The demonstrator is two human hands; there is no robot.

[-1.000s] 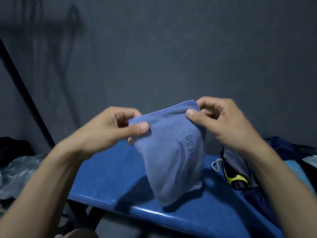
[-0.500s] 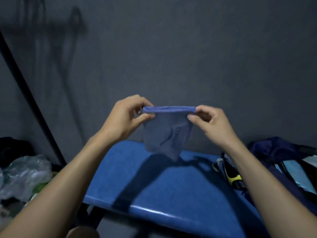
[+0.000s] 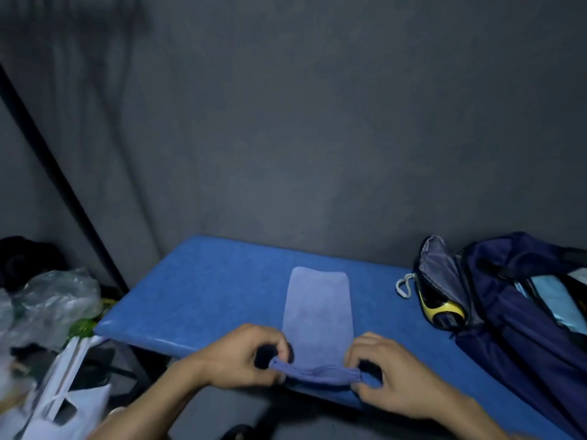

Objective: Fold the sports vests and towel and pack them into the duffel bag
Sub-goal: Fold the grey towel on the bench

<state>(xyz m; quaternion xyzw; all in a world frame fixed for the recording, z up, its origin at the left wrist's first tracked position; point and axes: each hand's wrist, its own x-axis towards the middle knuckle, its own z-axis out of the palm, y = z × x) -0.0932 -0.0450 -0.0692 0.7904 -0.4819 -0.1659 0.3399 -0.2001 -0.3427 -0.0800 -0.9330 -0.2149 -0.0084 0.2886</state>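
A grey wall [image 3: 317,122] fills the upper view, dim and evenly lit. A dark pole [image 3: 60,173] slants down across its left side. A blue bench [image 3: 216,290] stands against the wall, its near edge catching a faint sheen. Left of the bench lie crumpled clear plastic [image 3: 54,300] and white paper [image 3: 63,398].
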